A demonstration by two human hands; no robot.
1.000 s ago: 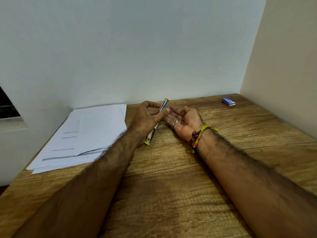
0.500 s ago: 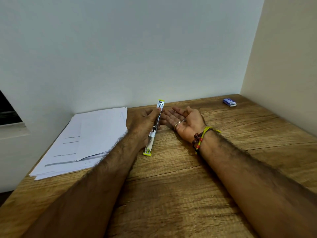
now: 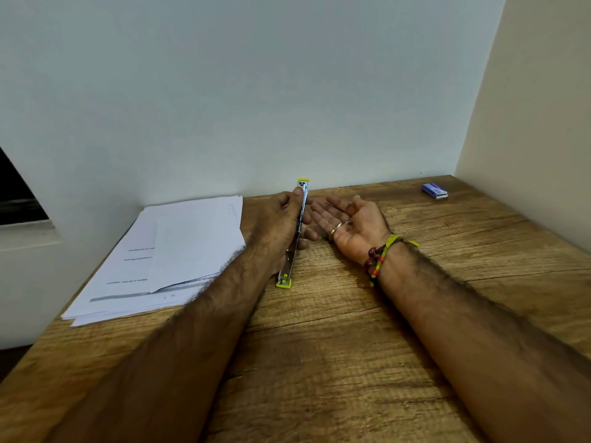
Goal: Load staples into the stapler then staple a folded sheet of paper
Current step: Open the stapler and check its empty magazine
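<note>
Fingers of the left hand (image 3: 281,225) curl round the stapler (image 3: 295,233), a long metal strip with yellow-green ends, swung open on the wooden table (image 3: 335,346). Right hand (image 3: 348,223) lies palm up just beside it, fingers straight and loosely spread. Paper stack (image 3: 179,251) sits left; a small blue staple box (image 3: 434,190) rests well apart near the right corner.

Your left hand (image 3: 281,225) grips a stapler (image 3: 295,235) with a shiny bare-metal body and matt yellow-green plastic end caps. You work on a table (image 3: 335,362) of wood-grain finish, matt, with visible rough-looking grain lines. The paper stack (image 3: 166,257) is matt white sheet. The staple box (image 3: 434,190) looks like blue card. Your right wrist carries a bracelet (image 3: 382,257) of cord and glossy beads, and one finger a polished metal ring (image 3: 335,227).
</note>
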